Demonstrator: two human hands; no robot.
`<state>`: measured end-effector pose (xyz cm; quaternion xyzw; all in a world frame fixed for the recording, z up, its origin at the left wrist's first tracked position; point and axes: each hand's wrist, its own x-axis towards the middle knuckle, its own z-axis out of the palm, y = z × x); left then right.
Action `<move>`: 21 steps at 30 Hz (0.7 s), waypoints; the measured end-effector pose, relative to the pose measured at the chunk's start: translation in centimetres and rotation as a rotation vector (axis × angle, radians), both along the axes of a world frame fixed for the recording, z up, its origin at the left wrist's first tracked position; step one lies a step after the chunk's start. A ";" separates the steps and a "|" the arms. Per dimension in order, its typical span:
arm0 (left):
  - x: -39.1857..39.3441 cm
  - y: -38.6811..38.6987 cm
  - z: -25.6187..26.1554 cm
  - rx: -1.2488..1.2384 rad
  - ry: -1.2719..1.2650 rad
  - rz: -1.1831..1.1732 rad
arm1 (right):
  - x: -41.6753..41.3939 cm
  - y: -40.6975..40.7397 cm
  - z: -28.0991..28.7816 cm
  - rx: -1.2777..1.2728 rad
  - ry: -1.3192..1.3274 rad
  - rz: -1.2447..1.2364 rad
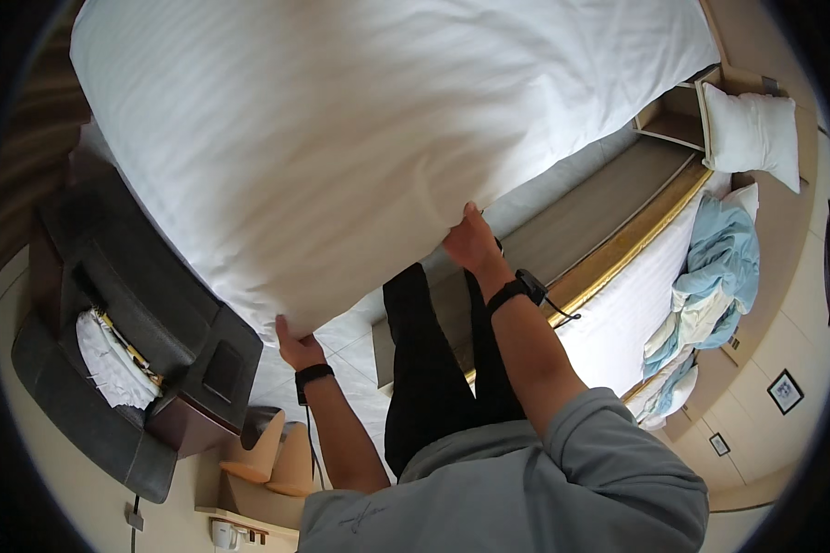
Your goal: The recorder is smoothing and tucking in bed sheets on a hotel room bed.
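Note:
A large white duvet spreads before me, its creased near edge between my two hands. My left hand holds the lower left corner area, thumb on top and fingers mostly hidden beneath. Further right, my right hand grips the same edge, its fingers partly under the fabric. Both wrists bear black bands with cables.
A dark armchair stands at left with a white cloth on it. At right is a second bed with a rumpled blue duvet. A white pillow rests by the open bedside cabinet. Tan chairs stand lower left.

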<state>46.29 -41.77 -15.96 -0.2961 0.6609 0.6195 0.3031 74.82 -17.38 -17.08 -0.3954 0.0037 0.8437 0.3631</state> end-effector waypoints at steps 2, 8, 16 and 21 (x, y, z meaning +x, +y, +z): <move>-2.1 -0.4 2.3 -0.015 0.031 -0.047 | -0.6 0.1 0.1 -0.032 0.020 -0.033; -6.6 -5.6 7.6 0.284 0.170 -0.154 | -1.0 -0.6 -1.3 -0.137 0.100 -0.114; -8.5 -10.4 -4.0 0.180 -0.291 -0.258 | -0.1 -1.5 -2.7 -0.357 -0.265 -0.073; -11.5 -8.2 -1.0 0.184 -0.362 -0.318 | 0.1 -2.1 -1.8 -0.279 -0.167 -0.045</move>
